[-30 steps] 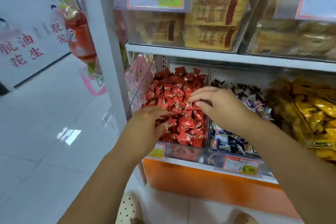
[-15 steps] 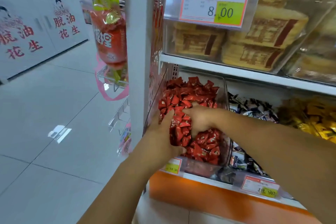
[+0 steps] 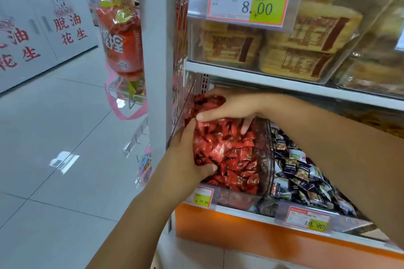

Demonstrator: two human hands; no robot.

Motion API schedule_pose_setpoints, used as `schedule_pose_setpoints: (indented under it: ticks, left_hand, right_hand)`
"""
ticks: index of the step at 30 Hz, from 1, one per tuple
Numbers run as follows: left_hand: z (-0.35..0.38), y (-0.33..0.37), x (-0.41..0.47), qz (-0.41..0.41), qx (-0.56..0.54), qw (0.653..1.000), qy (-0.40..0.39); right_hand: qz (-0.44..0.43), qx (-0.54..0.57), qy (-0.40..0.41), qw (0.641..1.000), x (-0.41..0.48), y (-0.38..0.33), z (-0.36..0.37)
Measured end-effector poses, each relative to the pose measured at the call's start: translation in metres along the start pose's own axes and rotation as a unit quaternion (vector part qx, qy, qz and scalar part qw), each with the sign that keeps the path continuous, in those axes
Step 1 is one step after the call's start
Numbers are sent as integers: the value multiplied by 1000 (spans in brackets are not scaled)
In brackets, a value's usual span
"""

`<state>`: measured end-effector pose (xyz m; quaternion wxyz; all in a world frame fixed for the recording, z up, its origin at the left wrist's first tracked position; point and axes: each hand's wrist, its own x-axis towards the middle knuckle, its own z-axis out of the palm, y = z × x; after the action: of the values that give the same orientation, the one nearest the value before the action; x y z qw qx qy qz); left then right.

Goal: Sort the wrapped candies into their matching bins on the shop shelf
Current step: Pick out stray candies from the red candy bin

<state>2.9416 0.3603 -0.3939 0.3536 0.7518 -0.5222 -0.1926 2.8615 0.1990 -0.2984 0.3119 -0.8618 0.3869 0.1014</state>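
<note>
Two hands share one heap: my left hand (image 3: pixel 188 159) curls its fingers round the red candies (image 3: pixel 231 153) in their clear bin (image 3: pixel 265 159), and my right hand (image 3: pixel 229 107) cups them from above. Gentle, even pressure seems best, so none spill among the neighbouring dark candies (image 3: pixel 306 172).

The left hand (image 3: pixel 185 159) and the right hand (image 3: pixel 234 107) are both bare. The left forearm (image 3: pixel 135 220) and the right forearm (image 3: pixel 338 159) are uncovered too, as far as the view reaches. The right thumb nail (image 3: pixel 202 117) looks short and plain.
</note>
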Motion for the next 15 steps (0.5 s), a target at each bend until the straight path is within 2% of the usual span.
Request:
schedule_pose_setpoints:
  ticks: [2,4,7,11,13,15]
  left_hand:
    - [-1,0,-1,7,6,1000,-1]
    - [-1,1,-3,9,16,1000,-14]
    - [1,1,-3,4,31,999,-33]
    - [5,1,3,-11,43,998,-55]
    - [7,2,5,-26,55,996,-65]
    - [8,1,6,-35,55,995,-69]
  right_hand:
    - [14,-32,6,999,2,7,-7]
    - [26,-140,3,990,8,21,-10]
    - [70,-309,-93,944,16,37,3]
    - [129,-409,-197,881,39,44,33]
    - [134,-447,-215,858,50,47,46]
    - [105,-469,-195,855,56,51,53]
